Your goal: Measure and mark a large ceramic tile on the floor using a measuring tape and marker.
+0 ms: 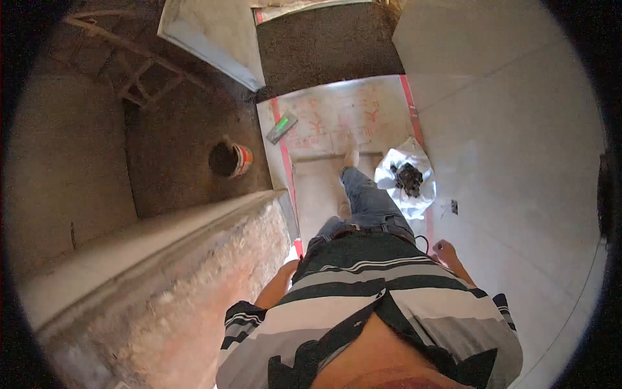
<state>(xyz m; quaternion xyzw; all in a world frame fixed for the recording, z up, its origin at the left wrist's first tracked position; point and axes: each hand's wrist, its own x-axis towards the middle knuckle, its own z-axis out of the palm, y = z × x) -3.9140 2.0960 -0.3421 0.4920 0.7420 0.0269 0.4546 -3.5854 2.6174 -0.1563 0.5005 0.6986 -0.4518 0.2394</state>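
Note:
My left hand hangs beside my left hip near the rough plastered ledge, its fingers mostly hidden by my body. My right hand is by my right hip with fingers curled; what it holds, if anything, is unclear. A thin black loop shows just beside it. My legs stand on a pale floor covering with red tape and red print. Ahead to the right lies a crumpled white sack with dark lumpy material on it.
A grey tool with a green mark lies on the covering's left side. A bucket stands on dark floor at left, near wooden framing. A pale door-like panel is at top. A tiled wall runs along the right.

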